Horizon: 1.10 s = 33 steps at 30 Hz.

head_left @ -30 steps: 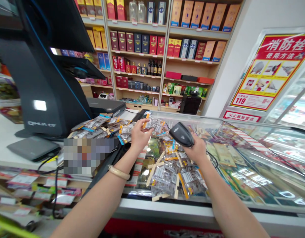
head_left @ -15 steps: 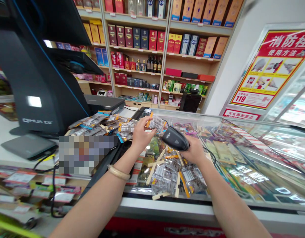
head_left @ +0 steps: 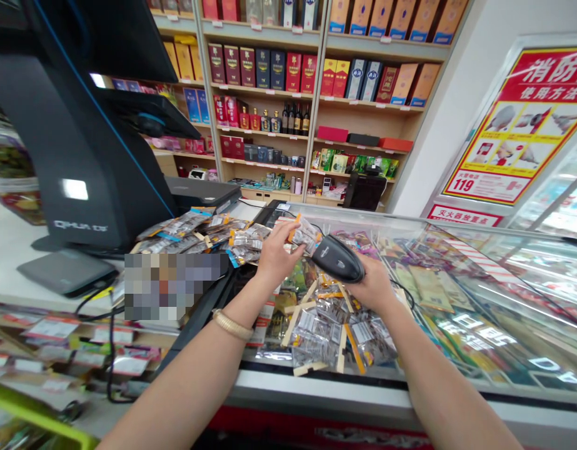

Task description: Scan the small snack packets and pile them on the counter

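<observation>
My left hand (head_left: 277,255) pinches a small clear snack packet (head_left: 305,235) with an orange edge. My right hand (head_left: 373,282) is closed around a black barcode scanner (head_left: 337,257), whose head points at that packet from close by. Whether the two touch I cannot tell. Below both hands, a pile of similar snack packets (head_left: 316,334) with cream and orange edges lies on the glass counter (head_left: 424,350). More packets (head_left: 189,228), some with blue edges, are heaped to the left of my left hand.
A dark checkout terminal (head_left: 91,169) stands at the left, with a flat grey device (head_left: 67,272) before it. A black cable (head_left: 112,356) hangs off the counter's edge. Behind are shelves (head_left: 264,90) of boxed bottles. A red fire-hydrant notice (head_left: 517,125) is on the right wall.
The whole view has shifted slightly, so the scene sits a little further right. Both hands keep their holds on the packet and the scanner, in nearly the same places over the counter.
</observation>
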### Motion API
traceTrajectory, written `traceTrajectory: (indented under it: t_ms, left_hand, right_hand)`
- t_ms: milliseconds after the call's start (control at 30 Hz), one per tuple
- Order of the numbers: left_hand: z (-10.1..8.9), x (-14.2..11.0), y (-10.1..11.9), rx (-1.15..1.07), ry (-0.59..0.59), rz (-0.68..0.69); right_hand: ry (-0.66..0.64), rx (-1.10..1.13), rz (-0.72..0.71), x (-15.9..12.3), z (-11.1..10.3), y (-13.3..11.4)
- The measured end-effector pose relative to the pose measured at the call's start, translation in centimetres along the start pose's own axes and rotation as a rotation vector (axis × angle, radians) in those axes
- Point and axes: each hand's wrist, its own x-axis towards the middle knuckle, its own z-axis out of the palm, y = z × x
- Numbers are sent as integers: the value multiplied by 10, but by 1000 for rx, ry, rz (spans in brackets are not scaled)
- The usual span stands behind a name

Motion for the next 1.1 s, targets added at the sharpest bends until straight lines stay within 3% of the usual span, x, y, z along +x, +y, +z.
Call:
traceTrajectory:
  t_ms: [200, 300, 433, 533, 667, 733, 833, 900, 967, 1100]
  left_hand:
    - [-27, 18, -34, 212, 202, -424]
    - [-42, 22, -49, 383, 195, -597]
    - [-48, 18, -45, 579, 183, -652]
    - [-39, 16, -30, 603, 204, -548]
    - [-8, 12, -15, 263, -81, -399]
    - [12, 8, -9, 35, -250, -524]
    - [35, 2, 1, -323, -422, -903]
    - [42, 1, 8, -563, -472, -1104]
    - [45, 3, 13, -725, -483, -1210]
    - [53, 2, 13, -748, -427, -1194]
  right_hand:
    - [70, -80, 47, -3, 1, 14]
    - [114, -136, 58, -2, 0, 17]
    - [162, -150, 67, -1, -1, 20]
    - [231, -156, 128, 0, -3, 23]
    - [280, -178, 196, 1, -4, 26]
    - [283, -177, 196, 2, -4, 26]
    - [280, -156, 180, 2, -3, 25]
    - [275, -147, 177, 2, -3, 24]
    - [267, -144, 179, 2, -3, 24]
    - [255, -137, 178, 2, -4, 23]
